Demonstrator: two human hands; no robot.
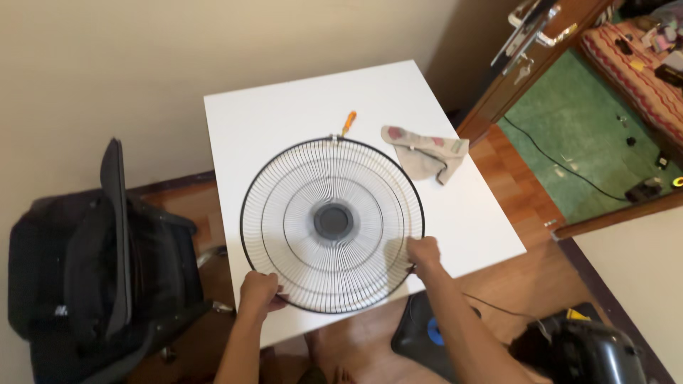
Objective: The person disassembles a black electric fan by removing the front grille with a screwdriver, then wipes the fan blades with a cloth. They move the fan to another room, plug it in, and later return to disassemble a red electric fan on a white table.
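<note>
I see a white desk point(455, 213) filling the middle of the view, with a black office chair point(107, 263) off its left side and wooden floor below. On the desk lies a round wire fan guard point(332, 224), black-rimmed with a dark hub at its centre, flat or nearly so, its near edge reaching past the desk's front edge.

My left hand point(257, 293) is closed on the guard's rim at the lower left; my right hand point(424, 254) is closed on the rim at the lower right. So the guard sits between the two grips and stretches away from them toward the wall.

Beyond the guard, just past its far rim, an orange-handled screwdriver point(347, 122) pokes out; its tip is hidden behind the wires. To the right of that lies a crumpled grey cloth point(425, 153), near the rim but apart from it.

My fingertips are hard to make out under the rim, and a dark appliance point(590, 352) at lower right is cut off by the frame.
</note>
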